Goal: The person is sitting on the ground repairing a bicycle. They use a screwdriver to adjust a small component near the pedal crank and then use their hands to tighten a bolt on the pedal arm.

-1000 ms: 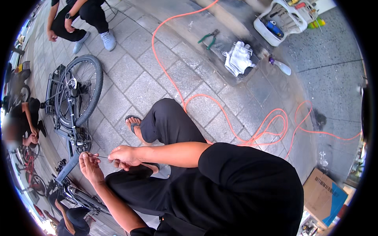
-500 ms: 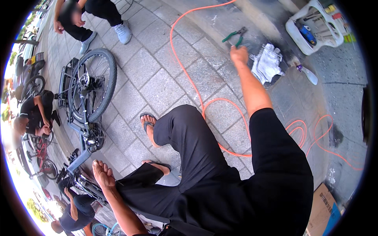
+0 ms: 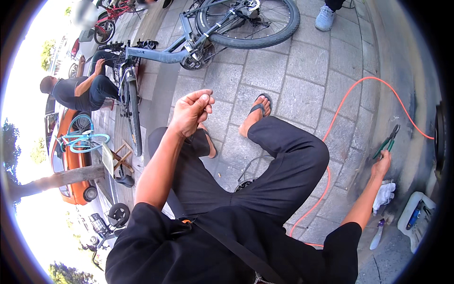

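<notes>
In the head view, my left hand (image 3: 193,112) is raised in front of my legs, fingertips pinched around something small and thin that I cannot make out. My right hand (image 3: 381,162) is out at the far right, fingers closed at the green handles of the pliers (image 3: 390,143), whose jaws point away from me. Just below that hand lie white work gloves (image 3: 383,195) and a white-and-purple bottle (image 3: 377,236). A white tool caddy (image 3: 405,215) holding a blue item sits at the lower right. The grey bicycle (image 3: 165,56) lies beyond my left hand.
An orange hose (image 3: 349,90) winds across the paving on my right. A co-worker (image 3: 78,92) in dark clothes sits at the left. Behind are a light-blue bicycle (image 3: 85,142), a wooden stool (image 3: 120,158) and an orange car (image 3: 66,189). Another person's shoe (image 3: 324,19) is at the top.
My right hand has left my left hand and reached to the pliers, closing on them. My left hand stays pinched. The view has swung round, shifting the bicycle to the top.
</notes>
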